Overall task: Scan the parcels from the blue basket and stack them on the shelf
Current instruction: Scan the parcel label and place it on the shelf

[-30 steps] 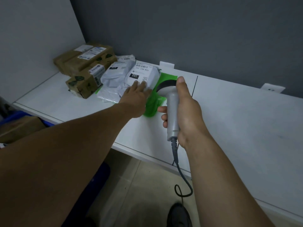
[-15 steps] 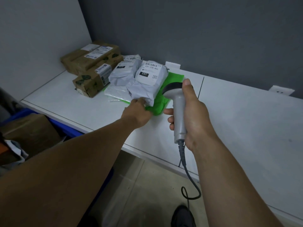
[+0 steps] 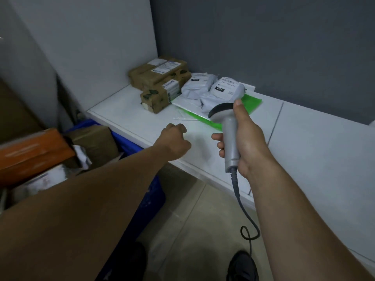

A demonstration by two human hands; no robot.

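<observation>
My right hand (image 3: pixel 246 141) grips a grey barcode scanner (image 3: pixel 228 128) above the white shelf (image 3: pixel 129 116), its head pointing left and its cable hanging to the floor. My left hand (image 3: pixel 174 138) hovers over the shelf's front edge with fingers loosely curled and holds nothing. Stacked at the back of the shelf are brown cardboard parcels (image 3: pixel 160 84), two white bagged parcels (image 3: pixel 223 92) and a flat green bag (image 3: pixel 251 103) under them. The blue basket (image 3: pixel 125 142) stands at the lower left with a brown box (image 3: pixel 95 142) and an orange box (image 3: pixel 30 153) inside.
A grey wall backs the shelf and a white side panel (image 3: pixel 91 47) closes its left end. The shelf stretches bare to the right (image 3: pixel 324 155). Beige floor tiles and my dark shoes (image 3: pixel 242 266) lie below.
My left hand has let go of the white bagged parcel and drawn back toward the shelf's front edge. The view has swung left, bringing the basket into sight. The scanner hand stays put.
</observation>
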